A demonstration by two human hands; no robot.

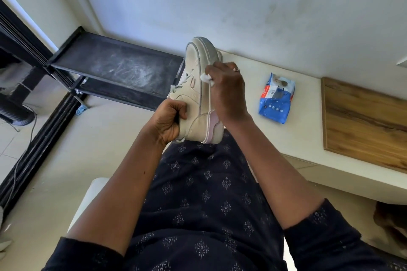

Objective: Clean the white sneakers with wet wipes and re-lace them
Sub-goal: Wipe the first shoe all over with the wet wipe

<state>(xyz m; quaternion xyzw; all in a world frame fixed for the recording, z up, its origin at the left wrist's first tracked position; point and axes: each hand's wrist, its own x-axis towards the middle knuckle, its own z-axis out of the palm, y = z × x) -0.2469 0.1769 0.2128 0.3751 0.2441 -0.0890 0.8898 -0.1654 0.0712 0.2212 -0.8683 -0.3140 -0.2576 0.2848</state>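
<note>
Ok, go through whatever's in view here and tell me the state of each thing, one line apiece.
Sneaker: held up on its side, toe pointing away, laces still in.
Left hand: gripping the sneaker's collar.
Right hand: pressing a wipe against the sole edge.
Wipe: bunched up in the fingers.
Wipes pack: lying flat on the white ledge; whether it is open cannot be told.
Black rack: top shelf dusty.

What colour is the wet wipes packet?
Mostly blue, with white and red, the wet wipes packet in the head view.

sneaker [199, 92]: held between left hand [167, 120] and right hand [228, 92]
wipes pack [276, 99]: laid right of right hand, on ledge [304, 138]
shelf rack [119, 68]: placed beyond left hand
</note>
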